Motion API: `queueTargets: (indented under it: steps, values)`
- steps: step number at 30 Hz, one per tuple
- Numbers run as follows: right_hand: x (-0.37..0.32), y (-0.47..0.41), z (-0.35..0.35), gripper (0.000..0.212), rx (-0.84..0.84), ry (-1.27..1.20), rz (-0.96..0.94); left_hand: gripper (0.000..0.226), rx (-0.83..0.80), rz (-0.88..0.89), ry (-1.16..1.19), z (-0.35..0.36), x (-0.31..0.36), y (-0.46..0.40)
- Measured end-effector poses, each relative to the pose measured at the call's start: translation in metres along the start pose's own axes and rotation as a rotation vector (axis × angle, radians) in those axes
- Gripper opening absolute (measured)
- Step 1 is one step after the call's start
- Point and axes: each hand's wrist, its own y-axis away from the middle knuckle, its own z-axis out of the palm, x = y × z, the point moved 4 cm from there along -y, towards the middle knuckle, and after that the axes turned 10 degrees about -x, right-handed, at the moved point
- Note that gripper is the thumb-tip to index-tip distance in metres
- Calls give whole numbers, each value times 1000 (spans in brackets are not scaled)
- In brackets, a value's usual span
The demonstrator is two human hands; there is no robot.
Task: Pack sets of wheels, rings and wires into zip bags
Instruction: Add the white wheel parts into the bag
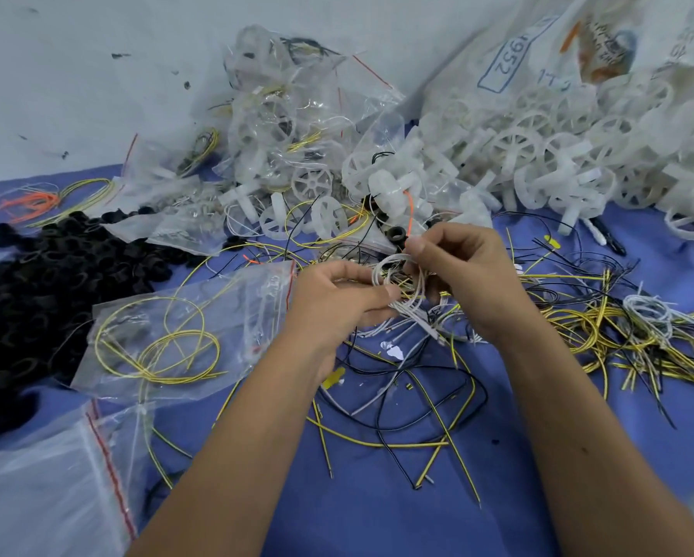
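- I see the left hand (337, 299) and right hand (454, 271) both pinching one white wire coil (401, 283) between them.
- A zip bag (184, 335) holding yellow wires lies just left of the coil.
- Black rings (36, 283) are heaped far left of the coil; white wheels (538, 154) are piled behind it.
- All rest on a blue cloth (377, 508) against a pale wall (76, 74).
- Wheel pile is blurred; I cannot count the coil's strands.

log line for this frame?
step: wire sorting | left hand: pinching white wire coil | right hand: pinching same coil | zip bag: holds yellow wires
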Motion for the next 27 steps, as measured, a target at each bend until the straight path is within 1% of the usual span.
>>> queueTargets:
  steps: [1,3,6,9,12,14,15,18,19,20,21,22,24,25,26,27]
  values:
    - [1,0,-1,31,21,-15,16,20,0,24,-38,-4,6,0]
    - [2,0,-1,36,49,-18,55,21,16,103,-98,-13,17,0]
    - [4,0,7,39,17,37,95,23,164,234,-113,-28,22,2]
    - [2,0,25,32,-46,16,91,23,267,285,-11,-36,12,8]
    - [-1,-4,49,28,-127,-55,87,23,306,318,81,-38,4,13]
    - [-3,-8,66,22,-111,-124,73,24,299,327,144,-36,3,14]
    - [-4,-11,73,18,-77,-164,71,24,301,332,165,-36,4,13]
    - [-3,-19,88,11,5,-299,117,25,327,360,150,-45,10,11]
    - [-1,-23,91,12,26,-319,135,23,339,373,99,-49,12,11]
    - [1,-26,94,12,52,-340,156,20,359,388,-1,-54,13,11]
    - [4,-29,95,11,88,-359,178,17,395,403,-154,-59,14,12]
    - [7,-30,97,7,132,-382,198,16,447,425,-346,-63,15,14]
    - [16,-29,96,19,225,-374,214,18,589,471,-770,-69,15,20]
    - [19,-27,95,23,252,-343,212,21,646,467,-940,-72,13,21]
    - [23,-25,94,23,263,-305,206,25,669,429,-1034,-76,9,21]
    - [25,-23,92,21,262,-267,195,28,664,363,-1050,-81,5,20]
